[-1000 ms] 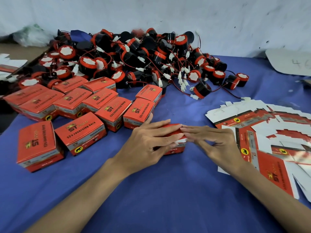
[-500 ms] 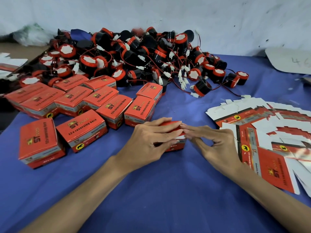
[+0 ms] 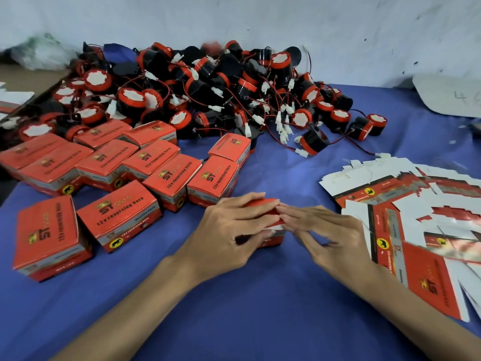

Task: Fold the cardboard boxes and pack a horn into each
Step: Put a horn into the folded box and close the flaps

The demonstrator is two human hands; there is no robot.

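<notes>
Near centre, on the blue cloth (image 3: 234, 316), my left hand (image 3: 229, 230) grips the small red box (image 3: 261, 204), fingers curved over its top and thumb on the near side. My right hand (image 3: 330, 237) presses straight fingertips against its right end. Flat blanks (image 3: 421, 272) lie right, folded boxes (image 3: 119, 217) left, and the horn pile (image 3: 208, 87) lies farthest.

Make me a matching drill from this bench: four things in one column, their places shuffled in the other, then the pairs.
Things
1. pile of black-and-red round horns with wires
2. closed red cardboard boxes
3. flat unfolded red-and-white box blanks
4. single red cardboard box

Places
A. on the blue cloth, at the right
B. between the left hand and right hand
C. at the far side, by the wall
D. in rows on the left

Pairs: 1-C, 2-D, 3-A, 4-B
</notes>
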